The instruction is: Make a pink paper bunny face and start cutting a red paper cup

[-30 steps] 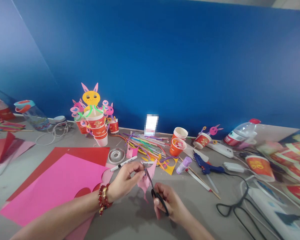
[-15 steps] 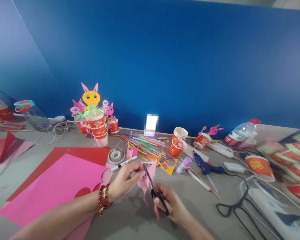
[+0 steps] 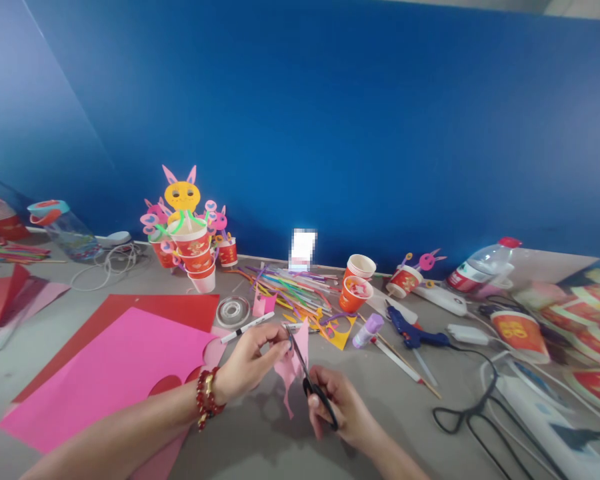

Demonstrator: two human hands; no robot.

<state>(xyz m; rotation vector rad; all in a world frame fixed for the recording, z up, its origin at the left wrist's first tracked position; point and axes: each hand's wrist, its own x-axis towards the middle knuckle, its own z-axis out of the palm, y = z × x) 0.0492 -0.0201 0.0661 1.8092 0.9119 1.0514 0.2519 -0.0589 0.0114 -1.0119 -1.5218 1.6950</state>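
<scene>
We count one pair of black-handled scissors [image 3: 325,405] and one pale pink scrap [image 3: 283,370], both held over the near middle of the bench [image 3: 230,453]. One blue glue gun [image 3: 405,329] lies to the right, and one bright pink sheet [image 3: 115,373] overlaps one red sheet [image 3: 100,318] at left. Our left hand [image 3: 250,360] pinches the scrap, its forearm reaching in from the near left; our right hand [image 3: 337,407] grips the scissors' handles, the blades pointing far and leftward.
</scene>
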